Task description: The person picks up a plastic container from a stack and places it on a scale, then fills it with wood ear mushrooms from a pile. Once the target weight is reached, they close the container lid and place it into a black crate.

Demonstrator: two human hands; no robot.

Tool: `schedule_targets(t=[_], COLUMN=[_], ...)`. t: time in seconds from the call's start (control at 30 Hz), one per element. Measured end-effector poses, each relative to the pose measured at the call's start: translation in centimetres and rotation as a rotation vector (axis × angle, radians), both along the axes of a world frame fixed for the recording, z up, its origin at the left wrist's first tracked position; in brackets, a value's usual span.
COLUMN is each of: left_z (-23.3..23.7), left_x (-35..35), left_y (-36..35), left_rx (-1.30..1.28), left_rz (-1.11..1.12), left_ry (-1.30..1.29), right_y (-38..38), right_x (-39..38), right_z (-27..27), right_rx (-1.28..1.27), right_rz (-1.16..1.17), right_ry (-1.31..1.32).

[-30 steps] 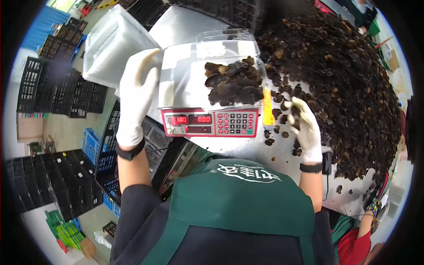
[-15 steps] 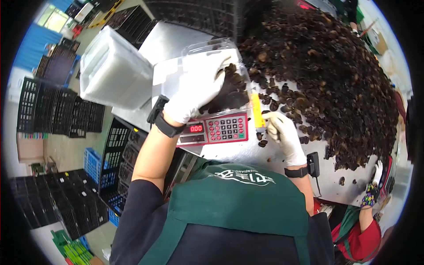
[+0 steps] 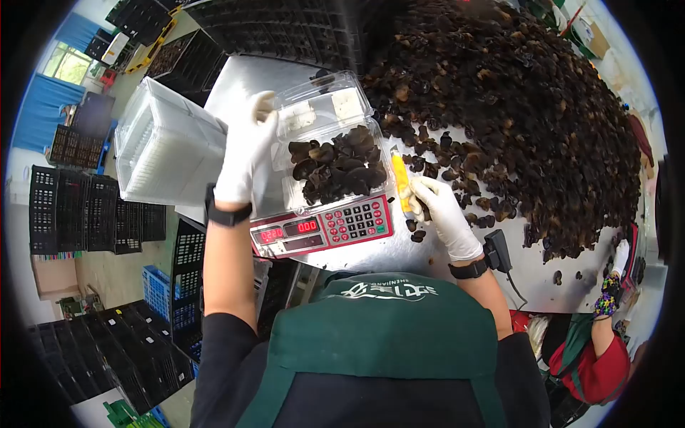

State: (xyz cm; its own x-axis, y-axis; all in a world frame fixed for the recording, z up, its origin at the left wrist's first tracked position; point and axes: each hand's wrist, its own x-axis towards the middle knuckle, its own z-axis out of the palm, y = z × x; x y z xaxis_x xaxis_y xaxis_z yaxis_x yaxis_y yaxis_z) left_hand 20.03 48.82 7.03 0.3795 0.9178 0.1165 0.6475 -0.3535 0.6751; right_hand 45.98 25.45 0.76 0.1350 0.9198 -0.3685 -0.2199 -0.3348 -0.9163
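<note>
My left hand (image 3: 250,143), in a white glove, is beside a clear plastic box (image 3: 282,162), its fingers loosely curled and apart with nothing visible in them. Dark wood ear mushrooms (image 3: 339,165) lie in the box, which rests on a red-and-white digital scale (image 3: 265,248). The hinged lid (image 3: 315,93) lies back, away from me. Gloved too, my right hand (image 3: 444,214) grips a yellow utility knife (image 3: 401,178), blade end pointing away, just right of the box. Red digits on the scale look like 0.220 and 0.00.
A big heap of wood ears (image 3: 514,107) covers the table's right side. Nested clear boxes (image 3: 168,146) stand at left. Black crates (image 3: 285,36) rise behind; more crates (image 3: 68,207) stack on the floor. A co-worker's gloved hand (image 3: 621,258) is at far right.
My left hand has moved left off the box, uncovering the wood ears inside. A second scale reading is now in view. My right hand still holds the knife, slightly shifted left.
</note>
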Motion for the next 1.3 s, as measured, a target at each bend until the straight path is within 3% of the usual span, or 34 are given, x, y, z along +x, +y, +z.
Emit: schedule_targets(t=[0.03, 0.1, 0.2, 0.3, 0.33, 0.43, 0.5, 0.57, 0.7, 0.77, 0.83, 0.87, 0.97, 1.0, 1.03, 1.1, 1.13, 1.2, 1.23, 1.3], left_z=[0.0, -5.4, -4.5, -2.6, -0.7, 3.5, 4.6, 4.2, 2.0, 1.8, 1.7, 1.7, 0.8, 0.3, -0.4, -1.9, -2.2, -2.4, -2.3, -2.2], left_x=[0.1, -1.7, -0.7, -1.4, -1.3, -2.3, -3.0, -3.7, -4.2, -4.2, -4.1, -4.0, -3.6, -3.5, -3.7, -3.7, -3.6, -3.0, -2.8, -2.6], left_y=[1.2, 5.0, 4.2, 1.4, -0.3, -6.1, -8.9, -11.7, -13.3, -13.6, -13.9, -14.0, -14.7, -15.1, -15.3, -15.1, -15.2, -15.5, -15.9, -16.6], left_rx=[-0.042, -0.033, -0.203, -0.163, -0.149, -0.067, 0.160, 0.069, 0.123, 0.134, 0.104, 0.092, 0.095, 0.095, 0.131, 0.103, 0.190, 0.361, 0.149, -0.268], left_rz=[0.142, 0.142, 0.122, 0.036, 0.005, -0.085, -0.203, -0.207, -0.200, -0.181, -0.159, -0.149, -0.144, -0.119, -0.109, -0.112, -0.092, -0.053, 0.004, 0.119], left_ry=[0.209, 0.309, 0.209, -0.346, -0.403, -0.233, -0.045, -0.001, 0.020, -0.034, -0.034, -0.034, 0.046, 0.006, 0.012, -0.091, -0.074, -0.033, -0.097, -0.223], right_y=[0.1, 0.5, 0.8, 0.7, 0.8, 1.0, 1.1, 1.3, 0.9, 0.9, 1.2, 1.4, 1.4, 1.1, 0.8, 0.3, 0.6, 1.8, 2.4, 3.2], right_x=[0.1, 0.2, -0.1, 0.3, 0.3, 0.3, 0.8, 1.1, -1.4, -2.6, -3.9, -4.1, -3.8, -3.2, -2.5, -0.7, -0.1, -0.4, -0.6, -0.7], right_z=[-0.1, -0.3, -0.5, -0.6, -0.3, 0.8, 1.5, 1.7, 2.9, 3.2, 3.5, 3.8, 2.4, 4.0, 3.9, 4.1, 3.6, 3.4, 2.8, 1.3], right_rx=[-0.012, -0.035, -0.019, -0.043, -0.044, -0.006, -0.013, 0.009, 0.214, 0.354, 0.232, 0.123, 0.325, 0.160, 0.237, 0.105, 0.086, 0.084, 0.087, 0.046], right_rz=[0.022, 0.069, 0.107, 0.104, 0.068, -0.032, -0.007, 0.041, -0.002, 0.179, 0.278, 0.308, 0.256, 0.323, 0.267, 0.047, -0.072, -0.052, -0.017, 0.108], right_ry=[0.023, 0.071, 0.046, 0.039, 0.022, -0.020, -0.009, -0.064, -0.569, -0.634, -0.734, -0.742, -0.576, -0.408, -0.367, -0.300, -0.318, -0.457, -0.524, -0.298])
